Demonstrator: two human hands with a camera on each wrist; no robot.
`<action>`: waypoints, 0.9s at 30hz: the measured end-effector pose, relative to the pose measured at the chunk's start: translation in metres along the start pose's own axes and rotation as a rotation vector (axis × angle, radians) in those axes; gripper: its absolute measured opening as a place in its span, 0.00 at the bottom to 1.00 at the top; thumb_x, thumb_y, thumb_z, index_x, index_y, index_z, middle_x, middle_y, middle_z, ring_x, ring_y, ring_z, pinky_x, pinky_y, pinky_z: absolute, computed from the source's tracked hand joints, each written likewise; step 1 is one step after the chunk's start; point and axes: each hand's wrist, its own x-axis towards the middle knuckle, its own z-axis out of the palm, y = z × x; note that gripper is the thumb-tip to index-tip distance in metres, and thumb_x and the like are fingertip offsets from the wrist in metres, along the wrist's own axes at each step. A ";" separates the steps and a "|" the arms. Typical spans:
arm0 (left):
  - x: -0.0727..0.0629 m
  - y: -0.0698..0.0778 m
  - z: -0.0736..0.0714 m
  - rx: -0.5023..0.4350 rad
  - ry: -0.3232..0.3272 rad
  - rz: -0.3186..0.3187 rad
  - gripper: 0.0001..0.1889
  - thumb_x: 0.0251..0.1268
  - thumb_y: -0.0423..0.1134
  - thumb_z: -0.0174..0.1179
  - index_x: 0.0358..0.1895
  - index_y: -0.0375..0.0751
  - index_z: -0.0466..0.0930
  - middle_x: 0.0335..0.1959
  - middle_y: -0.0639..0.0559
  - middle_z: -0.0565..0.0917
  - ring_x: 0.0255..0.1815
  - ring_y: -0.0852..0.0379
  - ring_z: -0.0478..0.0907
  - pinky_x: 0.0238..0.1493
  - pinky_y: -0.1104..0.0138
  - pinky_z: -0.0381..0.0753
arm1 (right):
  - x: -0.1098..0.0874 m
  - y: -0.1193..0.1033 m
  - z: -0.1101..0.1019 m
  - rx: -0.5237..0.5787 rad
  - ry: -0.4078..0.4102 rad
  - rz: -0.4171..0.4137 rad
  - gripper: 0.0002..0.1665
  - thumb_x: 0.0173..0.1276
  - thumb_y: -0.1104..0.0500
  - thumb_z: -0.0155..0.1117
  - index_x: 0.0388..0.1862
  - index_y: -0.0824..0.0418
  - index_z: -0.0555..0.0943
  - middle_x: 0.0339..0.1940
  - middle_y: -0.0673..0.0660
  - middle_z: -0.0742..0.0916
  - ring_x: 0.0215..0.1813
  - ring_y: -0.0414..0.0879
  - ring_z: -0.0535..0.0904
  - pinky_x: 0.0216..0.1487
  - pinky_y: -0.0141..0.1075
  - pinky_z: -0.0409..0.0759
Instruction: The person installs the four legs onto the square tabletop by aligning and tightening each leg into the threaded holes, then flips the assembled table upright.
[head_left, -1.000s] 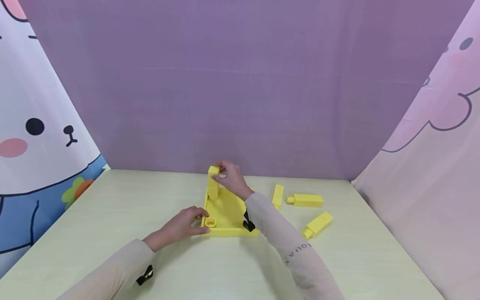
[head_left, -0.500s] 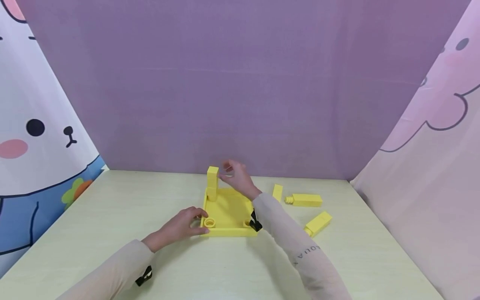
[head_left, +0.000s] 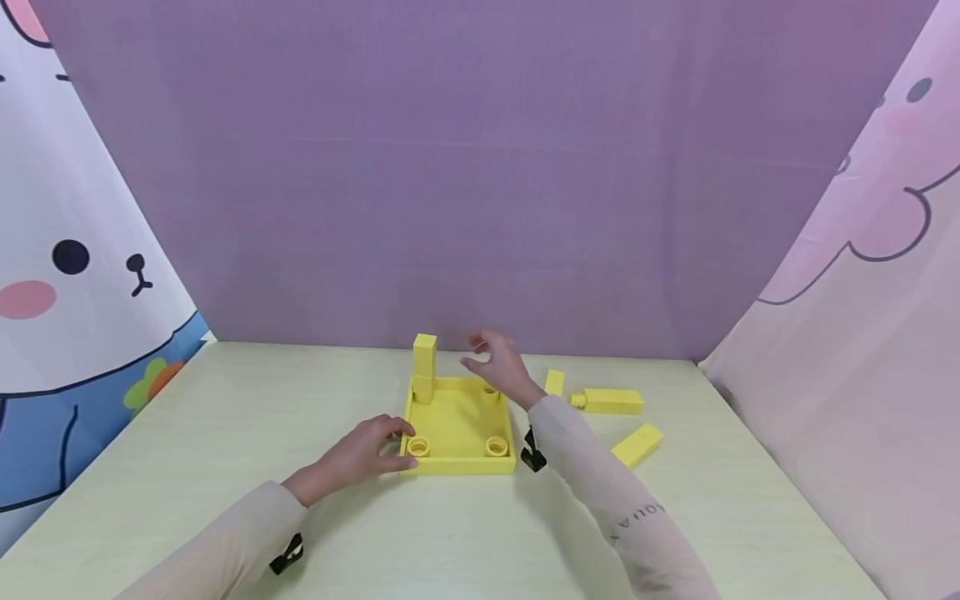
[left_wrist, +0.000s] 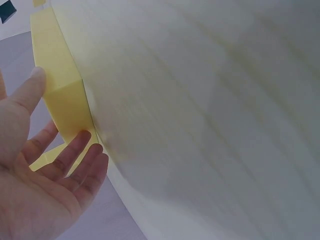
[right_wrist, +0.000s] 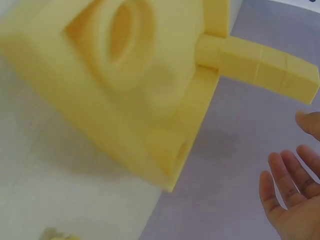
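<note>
A yellow square toy table top (head_left: pixel 457 421) lies upside down, its rim and round threaded sockets facing up. At its near left corner my left hand (head_left: pixel 360 454) grips the rim, thumb against the front side and fingers along the left side. One square yellow table leg (head_left: pixel 424 358) stands upright in the far left corner. Right of that leg, apart from it, hovers my right hand (head_left: pixel 502 367), holding nothing. The right wrist view shows its relaxed fingers (right_wrist: pixel 292 182) with a gap to the leg. Other corners carry bare sockets (head_left: pixel 497 447).
Right of the table top lie three loose yellow legs: one partly behind the right wrist (head_left: pixel 554 382), one lying sideways (head_left: pixel 613 401), one nearer and slanted (head_left: pixel 637 446), its threaded end hidden by the sleeve. A purple cloth (head_left: pixel 480 183) hangs behind the pale table (head_left: pixel 420 542).
My right hand has let go of the upright leg and moved away to the right, uncovering the right-hand sockets. My left hand stays at the near left corner.
</note>
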 end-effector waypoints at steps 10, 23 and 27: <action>-0.001 0.000 0.000 0.006 0.009 0.013 0.22 0.51 0.49 0.66 0.46 0.40 0.76 0.42 0.52 0.79 0.45 0.52 0.76 0.47 0.58 0.76 | -0.012 0.025 -0.011 -0.032 0.019 0.034 0.21 0.58 0.63 0.66 0.50 0.69 0.75 0.48 0.66 0.80 0.46 0.56 0.79 0.47 0.44 0.79; 0.000 0.000 0.000 -0.009 -0.002 -0.004 0.22 0.51 0.49 0.66 0.46 0.39 0.76 0.43 0.51 0.80 0.46 0.52 0.76 0.48 0.57 0.76 | -0.028 0.055 -0.025 -0.038 0.047 0.090 0.21 0.57 0.65 0.65 0.49 0.70 0.75 0.47 0.68 0.81 0.47 0.59 0.78 0.47 0.49 0.78; 0.000 0.000 0.000 -0.014 -0.003 -0.009 0.22 0.50 0.49 0.66 0.46 0.39 0.77 0.42 0.51 0.80 0.45 0.52 0.76 0.48 0.57 0.76 | -0.033 0.062 -0.030 -0.053 0.052 0.104 0.20 0.57 0.65 0.65 0.48 0.70 0.75 0.46 0.68 0.81 0.47 0.60 0.78 0.47 0.48 0.78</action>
